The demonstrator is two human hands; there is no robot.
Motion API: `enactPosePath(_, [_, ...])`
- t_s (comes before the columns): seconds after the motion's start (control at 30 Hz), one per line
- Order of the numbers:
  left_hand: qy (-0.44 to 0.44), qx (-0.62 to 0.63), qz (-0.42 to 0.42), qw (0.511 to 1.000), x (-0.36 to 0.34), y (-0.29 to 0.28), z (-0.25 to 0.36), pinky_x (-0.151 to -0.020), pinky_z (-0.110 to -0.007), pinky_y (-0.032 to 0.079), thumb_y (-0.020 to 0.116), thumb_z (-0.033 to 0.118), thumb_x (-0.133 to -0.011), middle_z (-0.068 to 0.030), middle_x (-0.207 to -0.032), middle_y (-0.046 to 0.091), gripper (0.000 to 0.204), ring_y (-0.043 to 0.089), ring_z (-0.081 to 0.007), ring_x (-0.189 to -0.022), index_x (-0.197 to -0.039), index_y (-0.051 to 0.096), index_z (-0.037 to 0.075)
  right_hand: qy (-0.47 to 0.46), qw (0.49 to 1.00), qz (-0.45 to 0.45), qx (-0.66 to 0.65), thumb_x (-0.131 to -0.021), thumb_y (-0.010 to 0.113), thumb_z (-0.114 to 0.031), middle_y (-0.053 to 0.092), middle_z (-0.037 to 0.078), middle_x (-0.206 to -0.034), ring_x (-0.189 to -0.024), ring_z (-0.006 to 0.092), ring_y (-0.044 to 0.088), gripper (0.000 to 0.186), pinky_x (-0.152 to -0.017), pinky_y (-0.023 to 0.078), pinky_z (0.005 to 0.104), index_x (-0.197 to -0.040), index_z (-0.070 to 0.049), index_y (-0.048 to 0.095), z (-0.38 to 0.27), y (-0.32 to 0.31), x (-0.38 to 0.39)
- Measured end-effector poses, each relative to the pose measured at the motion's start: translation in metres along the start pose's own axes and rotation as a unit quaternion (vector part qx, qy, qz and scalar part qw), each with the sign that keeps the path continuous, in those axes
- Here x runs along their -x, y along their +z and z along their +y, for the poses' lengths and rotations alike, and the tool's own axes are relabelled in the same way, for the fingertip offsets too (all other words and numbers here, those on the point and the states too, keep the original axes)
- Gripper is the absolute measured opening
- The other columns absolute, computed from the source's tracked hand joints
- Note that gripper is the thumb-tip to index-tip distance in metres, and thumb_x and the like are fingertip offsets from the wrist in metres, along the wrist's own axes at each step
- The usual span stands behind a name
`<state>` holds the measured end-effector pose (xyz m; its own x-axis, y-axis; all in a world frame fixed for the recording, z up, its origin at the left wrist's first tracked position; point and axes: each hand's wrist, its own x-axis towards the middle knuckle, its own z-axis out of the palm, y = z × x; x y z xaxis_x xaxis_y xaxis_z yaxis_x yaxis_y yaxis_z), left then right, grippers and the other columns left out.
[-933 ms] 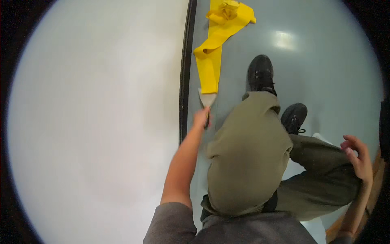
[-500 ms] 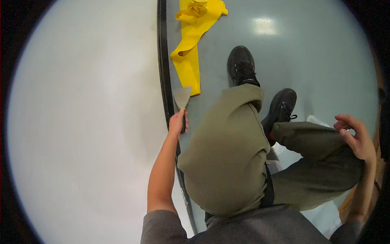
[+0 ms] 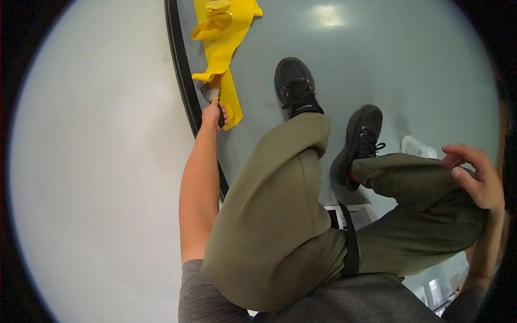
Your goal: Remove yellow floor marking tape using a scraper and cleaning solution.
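My left hand (image 3: 211, 114) is wrapped round the dark handle of a putty knife (image 3: 214, 91), arm stretched forward along the wall. The metal blade points away from me and meets the raised fold of a long yellow strip of tape (image 3: 232, 48) on the floor; its front edge is partly hidden there. The strip is twisted and crumpled at its far end, while its near end lies flat just right of my hand. Above my right knee, my right hand (image 3: 474, 175) hangs with its fingers loosely bent and apart, holding nothing.
To the left rises a white wall (image 3: 107, 161) with a black base strip (image 3: 183, 70) along the grey floor (image 3: 366, 59). My black shoes (image 3: 295, 86) stand right of the tape. A white bottle (image 3: 417, 146) lies beyond my right knee, and a white box-like thing (image 3: 360, 215) sits between my legs.
My left hand has reached forward with the putty knife, from the tape's near end to its fold. The view has shifted a little; my right hand stays by the knee.
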<state>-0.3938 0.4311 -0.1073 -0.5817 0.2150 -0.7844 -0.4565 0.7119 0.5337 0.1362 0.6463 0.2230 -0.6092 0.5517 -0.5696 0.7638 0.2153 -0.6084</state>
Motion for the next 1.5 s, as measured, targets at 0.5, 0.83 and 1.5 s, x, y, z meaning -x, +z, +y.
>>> enactPosePath(0.5, [0.105,0.027,0.009,0.994,0.075,0.017,-0.045,-0.036,-0.032,0.039,0.042,0.039,-0.092,-0.0059,-0.065,0.052,0.037,0.051,-0.0162,-0.044,-0.089,0.052,0.004,-0.045,0.999,-0.008,-0.030,-0.081,0.060,-0.015,0.061,0.009,-0.091,-0.087,0.0174,0.056,0.036,-0.080,0.043,0.0305,-0.114,-0.001,0.056,0.006,-0.001,-0.001])
enactPosePath(0.83, [0.022,-0.076,0.004,0.997,0.110,-0.012,-0.203,-0.054,-0.032,0.042,0.046,0.043,-0.090,-0.0073,-0.067,0.056,0.041,0.051,-0.0148,-0.056,-0.089,0.060,0.004,-0.011,1.000,-0.010,-0.006,-0.083,0.057,-0.011,0.058,0.009,-0.096,-0.090,0.0162,0.055,0.037,-0.083,0.043,0.0300,-0.118,-0.002,0.052,0.013,0.002,0.010])
enactPosePath(1.5, [-0.065,-0.085,-0.088,0.990,0.144,-0.040,-0.124,-0.039,-0.034,0.038,0.045,0.041,-0.091,-0.0036,-0.068,0.052,0.036,0.048,-0.0164,-0.046,-0.087,0.054,0.007,-0.032,0.998,0.020,0.052,-0.086,0.055,-0.010,0.060,0.009,-0.097,-0.093,0.0170,0.055,0.035,-0.086,0.042,0.0306,-0.119,-0.002,0.052,-0.010,0.008,0.021])
